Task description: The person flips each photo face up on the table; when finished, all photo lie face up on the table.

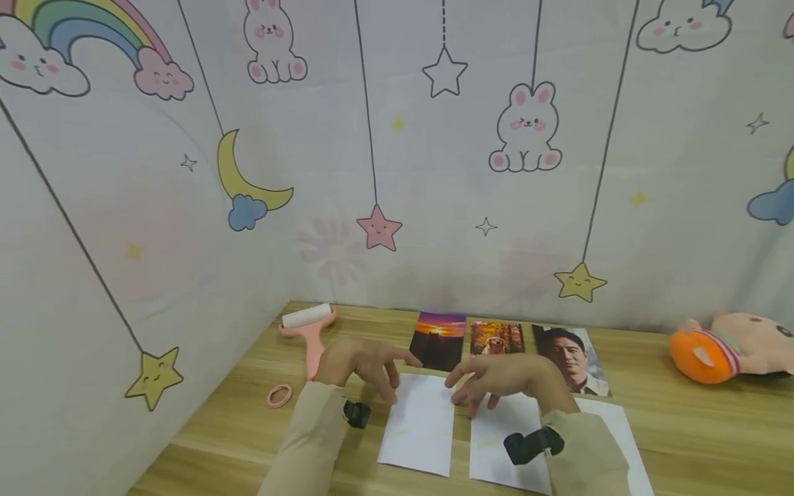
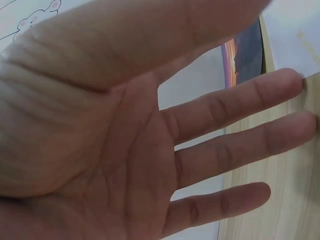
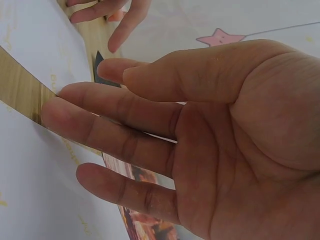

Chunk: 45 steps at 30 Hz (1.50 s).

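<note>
My left hand hovers by the upper left corner of a white sheet, fingers spread and loosely bent. On that sheet's other side is my right hand, its fingers relaxed above the gap to a second white sheet. Neither hand holds anything; whether the fingertips touch paper, I cannot tell. The right wrist view shows faint yellow print on the sheets. A third white sheet lies partly behind my right sleeve. Behind them are a sunset photo, a dog photo and a portrait photo.
A pink-handled roller with a white cylinder lies at the back left, beside a pink ring. At the far right rests a plush toy with an orange part. A patterned curtain bounds the wooden table behind and left.
</note>
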Each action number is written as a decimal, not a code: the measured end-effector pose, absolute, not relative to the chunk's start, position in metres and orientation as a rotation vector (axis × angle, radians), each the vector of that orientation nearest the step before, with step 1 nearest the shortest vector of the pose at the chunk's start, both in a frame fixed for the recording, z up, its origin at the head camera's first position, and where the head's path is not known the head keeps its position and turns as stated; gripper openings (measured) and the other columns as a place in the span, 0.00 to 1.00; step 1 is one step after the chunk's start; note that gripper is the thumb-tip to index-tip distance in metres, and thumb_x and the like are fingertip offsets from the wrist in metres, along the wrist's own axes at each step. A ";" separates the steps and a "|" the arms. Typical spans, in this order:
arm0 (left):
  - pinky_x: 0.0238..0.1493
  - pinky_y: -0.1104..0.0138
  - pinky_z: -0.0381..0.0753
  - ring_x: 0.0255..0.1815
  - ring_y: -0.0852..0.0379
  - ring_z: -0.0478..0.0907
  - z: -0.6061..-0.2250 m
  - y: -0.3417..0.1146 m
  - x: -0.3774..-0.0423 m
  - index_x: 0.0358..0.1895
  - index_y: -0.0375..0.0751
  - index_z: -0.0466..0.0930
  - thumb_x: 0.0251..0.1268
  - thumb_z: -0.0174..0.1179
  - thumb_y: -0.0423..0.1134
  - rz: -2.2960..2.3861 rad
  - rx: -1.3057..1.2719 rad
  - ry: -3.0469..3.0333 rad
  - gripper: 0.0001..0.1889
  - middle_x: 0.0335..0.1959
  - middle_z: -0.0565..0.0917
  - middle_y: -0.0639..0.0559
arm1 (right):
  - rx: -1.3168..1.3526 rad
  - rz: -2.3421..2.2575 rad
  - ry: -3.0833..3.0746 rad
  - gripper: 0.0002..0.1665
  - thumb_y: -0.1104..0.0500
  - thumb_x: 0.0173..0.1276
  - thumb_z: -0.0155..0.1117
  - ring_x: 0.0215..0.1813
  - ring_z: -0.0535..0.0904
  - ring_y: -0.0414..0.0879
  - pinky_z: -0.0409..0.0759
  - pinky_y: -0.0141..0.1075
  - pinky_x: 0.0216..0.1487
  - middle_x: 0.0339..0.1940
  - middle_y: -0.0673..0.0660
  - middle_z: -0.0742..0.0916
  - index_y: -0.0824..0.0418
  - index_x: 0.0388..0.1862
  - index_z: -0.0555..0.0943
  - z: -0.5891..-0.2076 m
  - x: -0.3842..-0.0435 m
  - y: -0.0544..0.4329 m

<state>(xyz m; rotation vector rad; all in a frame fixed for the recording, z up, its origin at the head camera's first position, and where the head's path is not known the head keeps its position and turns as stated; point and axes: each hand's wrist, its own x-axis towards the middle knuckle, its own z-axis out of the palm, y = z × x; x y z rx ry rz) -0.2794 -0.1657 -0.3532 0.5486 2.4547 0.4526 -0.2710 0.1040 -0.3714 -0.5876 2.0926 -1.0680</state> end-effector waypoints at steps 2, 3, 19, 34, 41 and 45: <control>0.62 0.49 0.72 0.55 0.56 0.77 -0.353 -0.165 -0.280 0.72 0.62 0.69 0.58 0.74 0.41 0.469 0.541 2.449 0.38 0.44 0.84 0.59 | -0.581 -1.061 2.097 0.20 0.60 0.71 0.64 0.46 0.84 0.51 0.79 0.46 0.48 0.52 0.57 0.87 0.60 0.60 0.78 -0.371 -0.271 0.104; 0.62 0.50 0.72 0.54 0.56 0.77 -0.353 -0.164 -0.280 0.72 0.62 0.70 0.58 0.74 0.40 0.472 0.538 2.449 0.37 0.44 0.84 0.59 | -0.579 -1.059 2.098 0.20 0.60 0.71 0.64 0.46 0.84 0.51 0.78 0.46 0.48 0.52 0.57 0.87 0.60 0.60 0.78 -0.371 -0.271 0.104; 0.54 0.56 0.76 0.43 0.62 0.78 -0.360 -0.162 -0.284 0.65 0.59 0.77 0.57 0.75 0.40 0.450 0.484 2.536 0.31 0.37 0.83 0.61 | -0.636 -1.004 2.092 0.20 0.61 0.72 0.62 0.47 0.84 0.50 0.77 0.45 0.46 0.58 0.58 0.85 0.60 0.61 0.77 -0.374 -0.274 0.099; 0.47 0.63 0.73 0.38 0.60 0.75 -0.369 -0.160 -0.291 0.57 0.56 0.79 0.58 0.74 0.39 0.463 0.546 2.543 0.23 0.36 0.81 0.55 | -0.508 -1.160 2.141 0.20 0.61 0.69 0.63 0.39 0.87 0.52 0.83 0.43 0.40 0.41 0.60 0.89 0.67 0.58 0.76 -0.372 -0.274 0.104; 0.48 0.62 0.74 0.37 0.60 0.75 -0.370 -0.164 -0.290 0.57 0.57 0.79 0.57 0.74 0.37 0.487 0.535 2.538 0.24 0.35 0.80 0.55 | -0.498 -1.258 2.068 0.23 0.62 0.67 0.64 0.37 0.87 0.51 0.83 0.41 0.38 0.41 0.62 0.89 0.67 0.60 0.76 -0.382 -0.277 0.104; 0.47 0.63 0.74 0.32 0.62 0.77 -0.373 -0.165 -0.292 0.59 0.57 0.78 0.59 0.73 0.37 0.517 0.544 2.501 0.25 0.30 0.83 0.56 | -0.463 -1.282 2.032 0.24 0.61 0.69 0.65 0.39 0.88 0.54 0.83 0.41 0.40 0.43 0.63 0.89 0.66 0.62 0.76 -0.384 -0.279 0.104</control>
